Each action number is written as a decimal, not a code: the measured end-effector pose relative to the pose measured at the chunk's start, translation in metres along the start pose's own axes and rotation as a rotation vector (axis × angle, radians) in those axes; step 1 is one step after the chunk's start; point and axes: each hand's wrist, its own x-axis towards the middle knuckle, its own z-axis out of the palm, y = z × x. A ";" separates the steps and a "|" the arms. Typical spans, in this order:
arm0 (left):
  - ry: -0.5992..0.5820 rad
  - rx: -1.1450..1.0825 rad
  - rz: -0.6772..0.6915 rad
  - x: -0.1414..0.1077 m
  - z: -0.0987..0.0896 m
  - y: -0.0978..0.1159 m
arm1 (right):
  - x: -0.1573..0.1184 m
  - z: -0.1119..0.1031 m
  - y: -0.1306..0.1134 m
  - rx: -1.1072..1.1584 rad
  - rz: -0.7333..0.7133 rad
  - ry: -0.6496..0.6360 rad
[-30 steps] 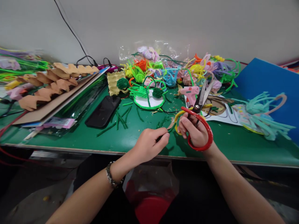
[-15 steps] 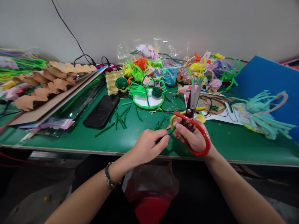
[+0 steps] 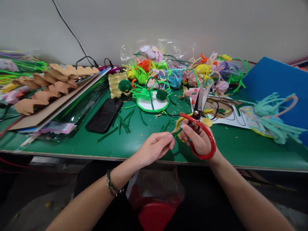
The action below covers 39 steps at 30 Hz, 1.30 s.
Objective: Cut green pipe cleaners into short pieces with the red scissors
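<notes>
Red-handled scissors (image 3: 211,141) hang on my right hand (image 3: 198,138), blades pointing up and slightly apart. The same hand pinches a short dark green stem (image 3: 178,132). My left hand (image 3: 157,146) is closed at the stem's other end; its fingertips are pressed together, and what lies between them is too small to make out clearly. Yellow stems (image 3: 180,121) lie beside the right fingers. Beyond the hands sits a round white piece (image 3: 146,105) with a bright green rim, green tufts and dark green balls. Cut dark green pieces (image 3: 124,123) are scattered to its left.
A black phone (image 3: 104,115) lies left of the cut pieces, near brown egg-carton strips (image 3: 53,88) on boards. Colourful fuzzy-stem bundles (image 3: 175,77) line the back. At right are a white sheet (image 3: 223,118), a turquoise figure (image 3: 271,115) and a blue board (image 3: 267,80).
The fingers of my left hand have shifted and curled slightly, and more of the green stem shows between the hands. The scissors have tilted slightly to the right.
</notes>
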 end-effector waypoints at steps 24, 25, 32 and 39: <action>-0.104 -0.564 -0.069 0.003 0.007 -0.001 | 0.001 0.014 -0.007 0.026 0.102 0.136; -0.105 -0.557 -0.068 0.003 0.007 -0.001 | 0.001 0.014 -0.009 0.016 0.093 0.139; -0.076 -0.482 0.007 0.002 0.004 -0.001 | 0.001 0.007 -0.004 0.086 0.045 0.059; -0.031 -0.516 0.133 -0.001 0.001 0.006 | 0.001 -0.011 -0.008 -0.359 -0.132 -0.295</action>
